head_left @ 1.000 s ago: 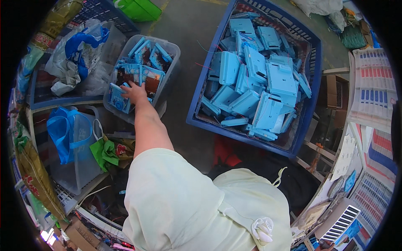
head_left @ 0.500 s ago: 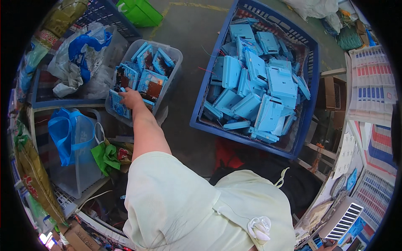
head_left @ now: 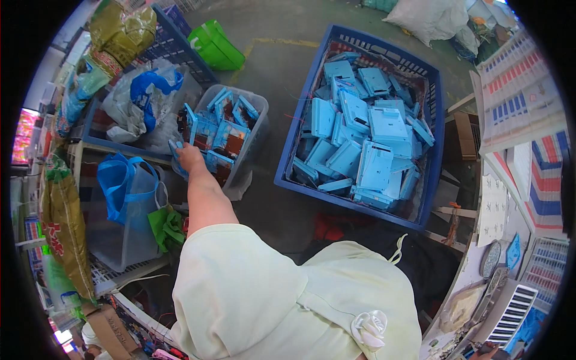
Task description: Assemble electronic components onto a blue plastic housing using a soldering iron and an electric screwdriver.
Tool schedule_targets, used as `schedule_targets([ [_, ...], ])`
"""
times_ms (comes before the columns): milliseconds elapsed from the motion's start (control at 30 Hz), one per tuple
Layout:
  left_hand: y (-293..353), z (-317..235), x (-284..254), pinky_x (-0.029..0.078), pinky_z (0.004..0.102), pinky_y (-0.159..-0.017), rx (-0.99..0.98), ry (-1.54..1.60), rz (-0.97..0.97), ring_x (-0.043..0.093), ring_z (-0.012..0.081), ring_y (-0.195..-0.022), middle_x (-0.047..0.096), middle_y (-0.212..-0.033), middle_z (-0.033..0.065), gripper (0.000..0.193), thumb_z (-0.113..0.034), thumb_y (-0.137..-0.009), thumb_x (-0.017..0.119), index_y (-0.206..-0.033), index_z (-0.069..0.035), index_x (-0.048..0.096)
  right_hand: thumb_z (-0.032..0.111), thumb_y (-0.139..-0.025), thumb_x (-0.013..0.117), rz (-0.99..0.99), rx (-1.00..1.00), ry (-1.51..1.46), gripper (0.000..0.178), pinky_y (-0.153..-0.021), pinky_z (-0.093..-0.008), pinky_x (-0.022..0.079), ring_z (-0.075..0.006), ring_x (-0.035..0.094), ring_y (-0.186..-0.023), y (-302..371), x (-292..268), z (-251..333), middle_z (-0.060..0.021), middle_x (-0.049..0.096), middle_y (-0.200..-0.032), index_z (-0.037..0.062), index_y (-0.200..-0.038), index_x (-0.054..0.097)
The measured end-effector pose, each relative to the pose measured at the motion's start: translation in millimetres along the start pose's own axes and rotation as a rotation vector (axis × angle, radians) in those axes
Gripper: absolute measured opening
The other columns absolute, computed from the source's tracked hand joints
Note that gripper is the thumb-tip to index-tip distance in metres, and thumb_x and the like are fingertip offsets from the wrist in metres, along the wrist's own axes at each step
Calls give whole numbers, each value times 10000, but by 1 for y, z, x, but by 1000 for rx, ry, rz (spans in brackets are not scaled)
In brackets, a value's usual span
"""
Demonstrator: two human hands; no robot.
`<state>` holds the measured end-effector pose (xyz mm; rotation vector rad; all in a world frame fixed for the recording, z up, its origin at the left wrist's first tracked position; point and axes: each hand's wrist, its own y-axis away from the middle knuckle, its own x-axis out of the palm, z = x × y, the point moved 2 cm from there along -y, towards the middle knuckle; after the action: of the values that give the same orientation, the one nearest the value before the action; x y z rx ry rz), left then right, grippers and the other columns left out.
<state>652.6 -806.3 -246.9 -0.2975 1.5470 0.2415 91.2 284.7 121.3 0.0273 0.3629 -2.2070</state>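
Note:
My left hand (head_left: 191,157) reaches into a clear plastic bin (head_left: 261,114). Its fingers are closed at the edge of a light blue plastic casing (head_left: 174,147) by the bin's near left wall. Partly hidden by the hand, this casing looks tilted. Around it in the bin lie several more blue casings (head_left: 233,139), some showing brown boards and thin wires. My right hand is out of sight.
A large blue crate (head_left: 279,174) heaped with blue casings (head_left: 375,167) stands to the right. Plastic bags (head_left: 129,108) fill a tub left of the bin. Nearer sit a blue cloth bag (head_left: 120,186) and a green bag (head_left: 165,228). A green bucket-like bag (head_left: 216,45) stands behind.
The whole view has shifted, so the bin appears further right. My left hand stays at the bin's left side, and the casing at its fingers is now tilted more steeply.

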Motion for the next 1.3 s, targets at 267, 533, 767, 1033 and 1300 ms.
schedule_targets([
  [267,34,-63,-141,532,519,-924,415,120,-78,625,455,-1131,568,-1324,242,384,-256,-937,614,-1269,-65,623,309,-1022,597,25,96,-53,367,-806,-355,447,-150,521,-849,-52,-53,-36,-2,535,-894,41,-1269,635],
  [533,267,-180,-280,456,477,-1067,1487,469,-207,518,465,-1311,465,-1486,260,464,-78,-939,579,-1402,-65,561,169,-966,720,324,-43,-328,312,-676,-311,465,-142,568,-744,-45,0,-34,-26,560,-815,-9,-1195,603],
  [767,560,-332,-416,447,452,-1115,2416,584,-180,510,438,-1351,443,-1533,240,550,-122,-846,716,-1381,-106,588,199,-954,724,184,-107,-196,373,-672,-299,447,-146,568,-733,-6,-15,-16,-43,584,-809,-37,-1212,591],
  [1033,830,-508,-365,541,472,-994,2779,791,-246,570,423,-1267,486,-1480,245,502,-75,-799,745,-1284,-126,630,209,-958,712,116,-59,-139,339,-654,-266,439,-118,558,-718,13,-36,-10,-29,574,-782,-24,-1175,596],
  [1300,901,-529,-317,438,696,-1010,2707,667,-543,461,362,-1404,445,-1561,170,374,-96,-833,714,-1204,-133,676,215,-944,732,5,-86,-15,558,-848,-294,470,-153,603,-920,29,-70,-2,-77,641,-969,-51,-1379,506],
])
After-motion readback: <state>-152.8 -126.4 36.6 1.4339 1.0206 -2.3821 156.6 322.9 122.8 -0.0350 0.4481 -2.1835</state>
